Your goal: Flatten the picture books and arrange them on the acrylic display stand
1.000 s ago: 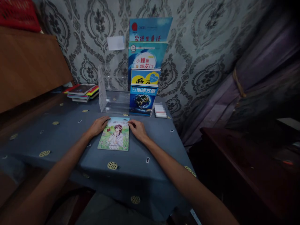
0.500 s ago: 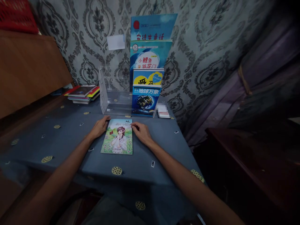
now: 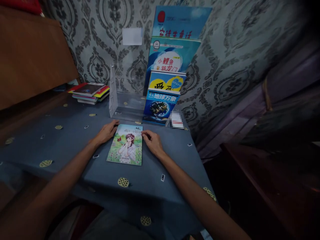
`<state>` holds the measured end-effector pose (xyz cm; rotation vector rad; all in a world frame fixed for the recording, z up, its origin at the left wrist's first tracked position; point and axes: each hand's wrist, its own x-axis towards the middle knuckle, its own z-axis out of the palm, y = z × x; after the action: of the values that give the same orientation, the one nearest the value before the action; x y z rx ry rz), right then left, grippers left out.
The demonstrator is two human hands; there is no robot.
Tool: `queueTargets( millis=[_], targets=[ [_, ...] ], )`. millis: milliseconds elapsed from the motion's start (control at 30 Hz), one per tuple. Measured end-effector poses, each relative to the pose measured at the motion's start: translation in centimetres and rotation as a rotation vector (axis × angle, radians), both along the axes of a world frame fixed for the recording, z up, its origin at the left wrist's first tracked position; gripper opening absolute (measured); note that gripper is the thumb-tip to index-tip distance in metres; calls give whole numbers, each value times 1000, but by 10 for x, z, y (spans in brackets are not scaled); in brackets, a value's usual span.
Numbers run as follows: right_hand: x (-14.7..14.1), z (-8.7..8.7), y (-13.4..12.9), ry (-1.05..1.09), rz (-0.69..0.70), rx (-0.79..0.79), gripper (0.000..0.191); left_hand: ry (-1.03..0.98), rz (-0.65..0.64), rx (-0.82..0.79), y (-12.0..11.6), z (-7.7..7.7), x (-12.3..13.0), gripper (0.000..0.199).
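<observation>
A thin paperback book (image 3: 128, 146) lies face up on the cloth-covered table, its cover showing a figure with folded hands among flowers and a butterfly. My left hand (image 3: 108, 131) is at its upper left edge, fingers close together and touching the side. At the upper right edge, my right hand (image 3: 152, 141) has curled fingers, with thumb and forefinger on the book's border. Just behind the book stands a clear tiered display rack (image 3: 113, 96). Its right half holds several upright books, the front one a blue book with a globe (image 3: 158, 108).
A stack of books (image 3: 90, 93) sits at the back left, near a brown wooden panel (image 3: 35, 53). A small card with a blurred face (image 3: 177, 120) is right of the rack. Patterned wallpaper rises behind; a purple curtain (image 3: 237, 110) hangs right. The tablecloth (image 3: 75, 140) drops at the front edge.
My view has tilted down and turned slightly, so the rack and books appear shifted and larger. Both hands stay at the book's edges, and the book still lies flat.
</observation>
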<state>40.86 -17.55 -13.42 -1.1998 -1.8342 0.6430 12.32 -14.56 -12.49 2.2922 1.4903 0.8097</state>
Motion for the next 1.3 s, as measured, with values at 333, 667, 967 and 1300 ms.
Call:
queueTargets(
  millis=[333, 667, 967, 1300],
  targets=[
    [5, -2, 1, -60, 47, 30, 24, -4, -8, 31, 2, 1, 2, 37],
    [15, 6, -10, -98, 62, 1, 27, 85, -22, 101, 8, -7, 0, 32],
    [13, 13, -11, -113, 69, 23, 26, 97, -45, 115, 10, -7, -1, 29],
    [12, 12, -9, -134, 72, 32, 25, 161, -26, 93, 7, -5, 3, 33]
  ],
)
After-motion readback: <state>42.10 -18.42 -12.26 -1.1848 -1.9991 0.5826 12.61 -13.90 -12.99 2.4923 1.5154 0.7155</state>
